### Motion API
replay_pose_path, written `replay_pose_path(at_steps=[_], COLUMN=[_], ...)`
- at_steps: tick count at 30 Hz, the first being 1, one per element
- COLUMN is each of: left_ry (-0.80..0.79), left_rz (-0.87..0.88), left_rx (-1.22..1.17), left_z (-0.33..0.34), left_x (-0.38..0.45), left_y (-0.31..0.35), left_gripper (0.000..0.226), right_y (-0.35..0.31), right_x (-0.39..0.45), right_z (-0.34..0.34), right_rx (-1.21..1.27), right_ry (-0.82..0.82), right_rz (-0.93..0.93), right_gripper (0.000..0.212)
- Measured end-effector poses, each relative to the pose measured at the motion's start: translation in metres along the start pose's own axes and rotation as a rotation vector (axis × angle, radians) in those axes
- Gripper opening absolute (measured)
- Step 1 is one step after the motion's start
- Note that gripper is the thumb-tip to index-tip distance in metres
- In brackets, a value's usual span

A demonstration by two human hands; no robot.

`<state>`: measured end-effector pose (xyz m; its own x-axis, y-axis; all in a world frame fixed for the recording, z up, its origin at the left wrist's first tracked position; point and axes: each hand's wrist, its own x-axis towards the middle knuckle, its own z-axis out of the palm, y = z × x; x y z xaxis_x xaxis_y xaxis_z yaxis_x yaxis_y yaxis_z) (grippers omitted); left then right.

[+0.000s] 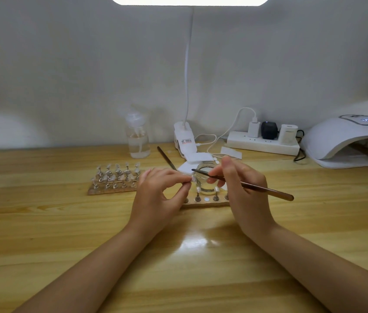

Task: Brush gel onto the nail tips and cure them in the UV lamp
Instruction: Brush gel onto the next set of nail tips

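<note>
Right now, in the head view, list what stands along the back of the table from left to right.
Clear pump bottle → white clip lamp base → power strip → UV lamp.

A home nail-art corner: a wooden tabletop (65, 222) against a plain white wall carries a UV lamp (345, 141), racks of nail tips (115, 177), a clip-on desk lamp (184, 136) and a loaded power strip (262, 143).

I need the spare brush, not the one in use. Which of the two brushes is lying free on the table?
The dark brush lying behind the left hand, beside the clear bottle. The other brush is gripped by the right hand.
</note>
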<state>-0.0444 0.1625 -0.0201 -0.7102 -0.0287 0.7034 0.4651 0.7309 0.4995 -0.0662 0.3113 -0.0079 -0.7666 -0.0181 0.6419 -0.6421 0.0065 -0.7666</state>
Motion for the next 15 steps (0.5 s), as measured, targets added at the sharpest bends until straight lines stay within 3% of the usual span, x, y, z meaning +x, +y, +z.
replay_pose_path(at_steps=[15], left_ry=[-0.010], left_rz=[-0.020], left_rx=[0.008], left_z=[-0.0010], left_x=[0.0003], left_y=[0.0008], left_gripper=[0.014], right_y=[0.0043], right_x=[-0.0007], right_z=[-0.0013], right_rx=[0.007], right_ry=[-0.007], right_rz=[-0.005], right_gripper=[0.034])
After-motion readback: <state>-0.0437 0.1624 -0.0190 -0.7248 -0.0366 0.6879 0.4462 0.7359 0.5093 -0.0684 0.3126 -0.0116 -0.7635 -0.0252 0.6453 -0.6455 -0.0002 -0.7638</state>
